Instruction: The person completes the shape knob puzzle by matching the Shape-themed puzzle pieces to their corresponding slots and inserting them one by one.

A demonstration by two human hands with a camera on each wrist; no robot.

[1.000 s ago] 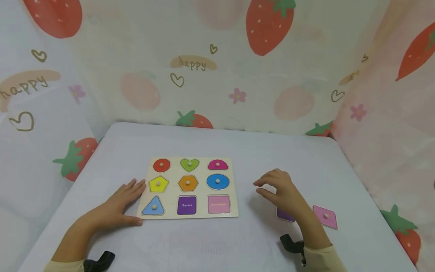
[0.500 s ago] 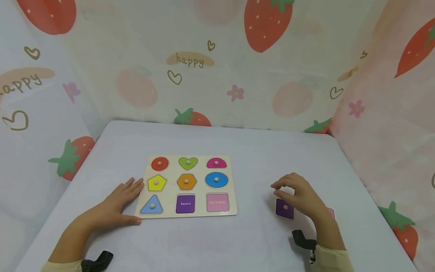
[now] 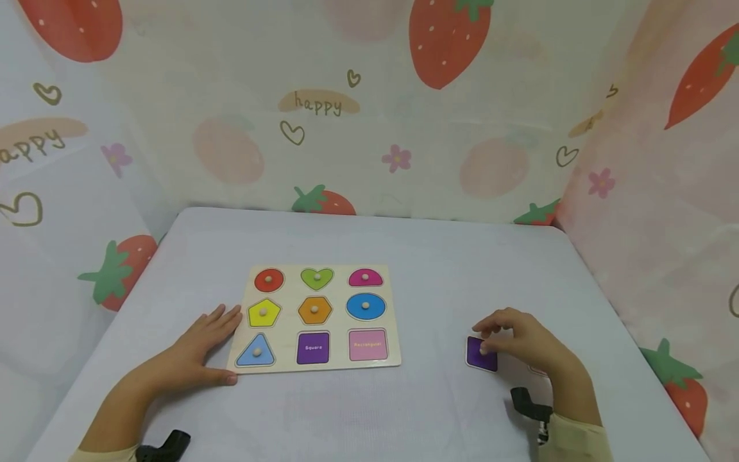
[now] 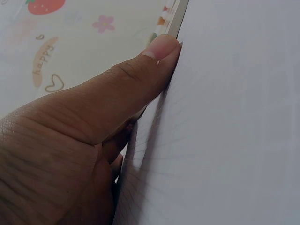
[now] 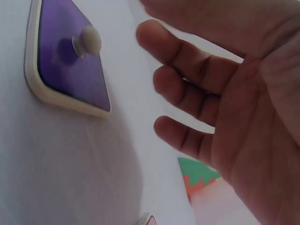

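Note:
A flat puzzle board (image 3: 285, 351) with knobbed shapes lies on the white table. Its front row has a blue triangle (image 3: 248, 355), then a purple recess (image 3: 314, 351) marked "Square" and a pink recess (image 3: 367, 350) beside it. My left hand (image 3: 193, 353) rests spread on the table, fingertips and thumb at the board's left edge. Thumb and fingers of my right hand (image 3: 528, 340) are loosely bent over a purple square piece (image 3: 476, 359). In the right wrist view its wooden knob (image 5: 90, 41) stands apart from the fingers.
Mostly hidden under the right forearm, a pink piece (image 3: 538, 371) lies to the right of the purple one. Strawberry-print sheets (image 3: 427, 128) surround the table at the back and both sides.
My right hand has moved right and downward, from beside the board to over the purple square piece. The left hand keeps its place at the board's edge; the head view has shifted slightly.

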